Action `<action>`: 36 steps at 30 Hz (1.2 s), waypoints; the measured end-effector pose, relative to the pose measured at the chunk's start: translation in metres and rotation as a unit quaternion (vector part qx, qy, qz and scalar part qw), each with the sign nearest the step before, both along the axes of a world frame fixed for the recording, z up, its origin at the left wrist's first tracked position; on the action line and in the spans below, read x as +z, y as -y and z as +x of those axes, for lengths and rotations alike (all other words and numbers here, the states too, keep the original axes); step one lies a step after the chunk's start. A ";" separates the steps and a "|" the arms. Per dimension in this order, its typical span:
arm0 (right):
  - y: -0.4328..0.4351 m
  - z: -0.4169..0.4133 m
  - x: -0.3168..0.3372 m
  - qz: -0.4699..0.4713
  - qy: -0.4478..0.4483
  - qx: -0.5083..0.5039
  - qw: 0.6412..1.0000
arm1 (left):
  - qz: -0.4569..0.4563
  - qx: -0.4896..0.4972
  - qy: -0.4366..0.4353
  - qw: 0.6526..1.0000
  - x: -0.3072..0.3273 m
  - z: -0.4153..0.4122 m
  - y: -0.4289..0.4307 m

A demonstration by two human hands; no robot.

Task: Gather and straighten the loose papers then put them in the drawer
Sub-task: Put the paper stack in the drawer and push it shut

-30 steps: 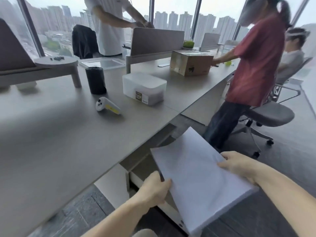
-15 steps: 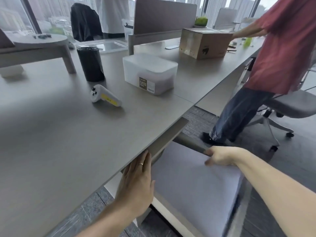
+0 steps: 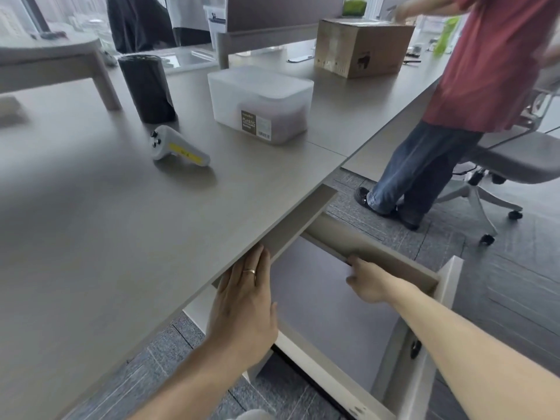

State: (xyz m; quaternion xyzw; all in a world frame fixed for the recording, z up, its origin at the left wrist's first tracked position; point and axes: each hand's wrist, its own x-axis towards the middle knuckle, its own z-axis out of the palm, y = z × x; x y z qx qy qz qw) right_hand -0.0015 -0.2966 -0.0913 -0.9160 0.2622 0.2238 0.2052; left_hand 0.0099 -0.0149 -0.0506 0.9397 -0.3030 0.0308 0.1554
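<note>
The stack of white papers lies flat inside the open drawer, which is pulled out from under the desk. My right hand reaches into the drawer and pinches the far edge of the stack, close to the drawer's far wall. My left hand is flat with fingers extended, its fingertips against the desk's front edge above the near-left side of the drawer. It holds nothing.
On the desk stand a white controller with a yellow label, a black cylinder, a translucent plastic box and a cardboard box. A person in a red shirt stands to the right beside an office chair.
The stack went from being held in both hands above the drawer to lying inside it. My left hand let go and moved to the desk edge; my right hand stays on the stack's far edge.
</note>
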 end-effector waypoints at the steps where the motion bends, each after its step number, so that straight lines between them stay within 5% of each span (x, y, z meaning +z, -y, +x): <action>1: 0.000 -0.002 -0.002 0.003 0.023 -0.004 1.000 | -0.002 -0.001 0.000 1.000 0.001 0.000 0.001; 8: -0.020 -0.019 0.011 -0.045 0.043 0.061 0.996 | 0.033 0.000 -0.003 0.999 0.000 0.002 -0.002; 12: -0.014 -0.077 0.054 -0.037 0.233 -0.054 0.970 | 0.026 0.004 -0.029 0.999 0.008 -0.001 -0.001; 14: -0.006 -0.117 0.067 -0.070 0.253 -0.145 0.954 | 0.018 0.007 -0.043 0.999 0.013 -0.003 0.001; 20: -0.035 -0.168 0.055 0.148 0.214 -0.321 0.911 | 0.009 0.032 -0.093 0.995 0.027 -0.016 0.001; 36: -0.085 -0.060 0.035 0.338 0.262 -0.352 0.832 | -0.046 0.055 -0.134 0.988 0.030 -0.019 0.006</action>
